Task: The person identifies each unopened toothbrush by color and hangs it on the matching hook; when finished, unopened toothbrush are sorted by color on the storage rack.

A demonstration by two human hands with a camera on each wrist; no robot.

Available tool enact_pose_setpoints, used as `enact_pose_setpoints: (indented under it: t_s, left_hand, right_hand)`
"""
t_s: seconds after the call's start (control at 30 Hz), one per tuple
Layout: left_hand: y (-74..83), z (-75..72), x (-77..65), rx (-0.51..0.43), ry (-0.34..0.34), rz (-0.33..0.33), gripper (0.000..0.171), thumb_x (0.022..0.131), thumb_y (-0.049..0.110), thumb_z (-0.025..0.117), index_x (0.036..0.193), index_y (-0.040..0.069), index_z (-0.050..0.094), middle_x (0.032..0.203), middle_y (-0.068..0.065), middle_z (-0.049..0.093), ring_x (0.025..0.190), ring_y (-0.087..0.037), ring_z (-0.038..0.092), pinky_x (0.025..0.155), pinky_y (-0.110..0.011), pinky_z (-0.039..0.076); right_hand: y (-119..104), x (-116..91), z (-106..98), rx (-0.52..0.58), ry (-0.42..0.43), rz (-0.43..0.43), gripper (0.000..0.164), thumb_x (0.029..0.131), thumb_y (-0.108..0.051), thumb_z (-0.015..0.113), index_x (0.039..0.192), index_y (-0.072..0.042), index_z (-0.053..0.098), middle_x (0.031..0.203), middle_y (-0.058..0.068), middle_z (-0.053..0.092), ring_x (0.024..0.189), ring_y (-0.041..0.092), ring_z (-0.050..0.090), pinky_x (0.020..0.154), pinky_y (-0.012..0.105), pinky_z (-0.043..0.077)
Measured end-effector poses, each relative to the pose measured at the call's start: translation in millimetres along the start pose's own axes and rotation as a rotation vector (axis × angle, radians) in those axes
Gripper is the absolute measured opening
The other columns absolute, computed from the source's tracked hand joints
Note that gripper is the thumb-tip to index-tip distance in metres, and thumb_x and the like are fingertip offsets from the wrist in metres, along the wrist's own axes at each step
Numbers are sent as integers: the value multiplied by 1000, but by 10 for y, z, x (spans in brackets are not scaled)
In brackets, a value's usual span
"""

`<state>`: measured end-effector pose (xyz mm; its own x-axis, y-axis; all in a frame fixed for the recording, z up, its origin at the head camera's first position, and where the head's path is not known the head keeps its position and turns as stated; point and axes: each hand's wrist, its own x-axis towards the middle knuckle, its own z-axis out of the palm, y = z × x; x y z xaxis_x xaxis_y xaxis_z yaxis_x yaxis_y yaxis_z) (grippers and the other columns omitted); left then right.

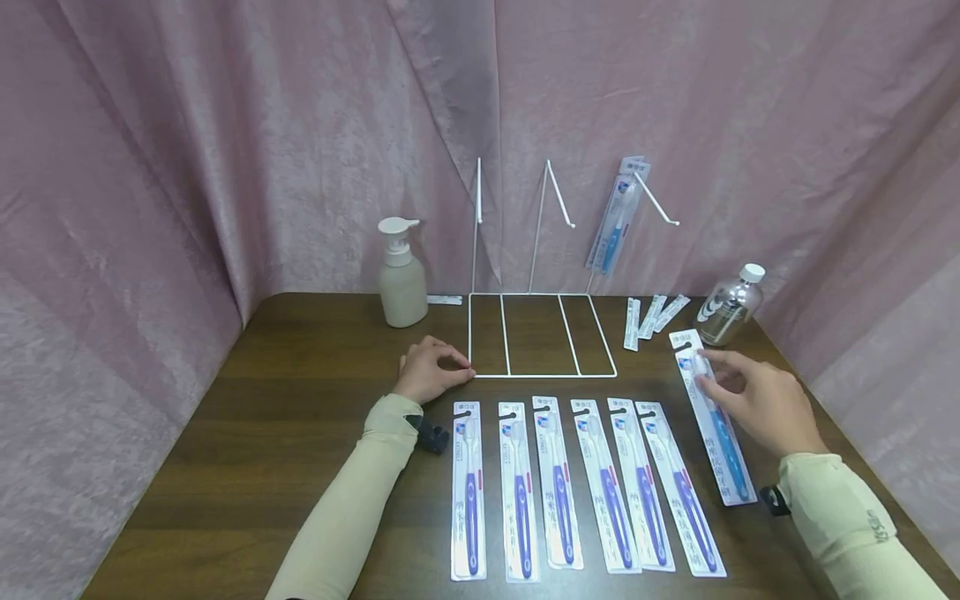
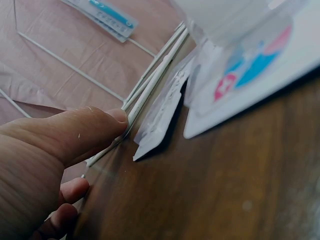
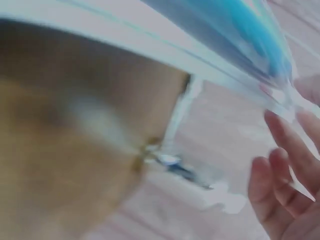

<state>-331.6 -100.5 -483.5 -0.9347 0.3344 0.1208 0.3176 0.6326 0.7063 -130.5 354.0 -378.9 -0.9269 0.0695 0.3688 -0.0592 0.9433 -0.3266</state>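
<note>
My right hand (image 1: pixel 761 404) pinches a packaged blue toothbrush (image 1: pixel 716 425) near its upper part, at the right of the table. In the right wrist view the blue handle (image 3: pixel 235 30) shows large and blurred inside its clear pack. With thumb and forefinger, my left hand (image 1: pixel 433 369) pinches the front left corner of a white wire display rack (image 1: pixel 543 377); the left wrist view shows the thumb (image 2: pixel 107 122) against the wire. Packaged blue toothbrushes (image 1: pixel 618 221) hang on the rack's right hook. Several packaged purple toothbrushes (image 1: pixel 470 492) lie in a row in front of the rack.
A pump bottle (image 1: pixel 403 287) stands left of the rack, and a small white strip (image 1: pixel 445 300) lies beside it. Several similar strips (image 1: pixel 649 317) lie right of the rack. A clear bottle with a white cap (image 1: pixel 729 307) stands at the back right. Pink curtains (image 1: pixel 315 150) surround the table.
</note>
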Motion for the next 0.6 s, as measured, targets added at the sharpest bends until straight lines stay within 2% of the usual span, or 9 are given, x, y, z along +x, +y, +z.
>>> enact_pose_setpoints:
  t_s: [0.13,0.3,0.37,0.47,0.6]
  left_hand:
    - [-10,-7,-1,-2,-1,1,20,83,45,89,92,31,80,132,-9,59,126,-37,48,103,-52,29]
    - [-7,-31,-3,-3,5,-7,20,82,44,90,91,30,80,133,-9,59,127,-37,47,104,-52,28]
    - [-10,-32,2,0,5,-7,19,83,44,90,92,30,80,133,-9,59,127,-37,47,104,-53,28]
    - [-15,-18,10,10,-3,-5,19,83,45,89,92,31,81,134,-9,58,127,-37,47,104,-52,28]
    - [-14,6,14,10,-15,-14,19,83,46,89,92,31,81,134,-9,58,128,-36,47,105,-51,28]
  right_hand:
    - [-256,183,-129,-6,216,-106,45,88,-21,87,130,-14,75,84,6,75,68,19,59,57,34,39]
    - [-518,443,-259,32,423,-210,48,83,-14,90,129,-18,77,82,5,74,69,-2,48,62,26,36]
    - [-597,534,-321,41,469,-222,49,84,-13,90,130,-18,76,84,7,74,69,-7,44,63,23,34]
    - [-693,649,-411,56,516,-218,48,85,-13,89,131,-17,76,89,11,77,69,-5,43,66,18,32]
    - [-782,763,-471,84,530,-197,48,87,-16,88,133,-17,75,92,14,78,68,-1,43,67,17,31]
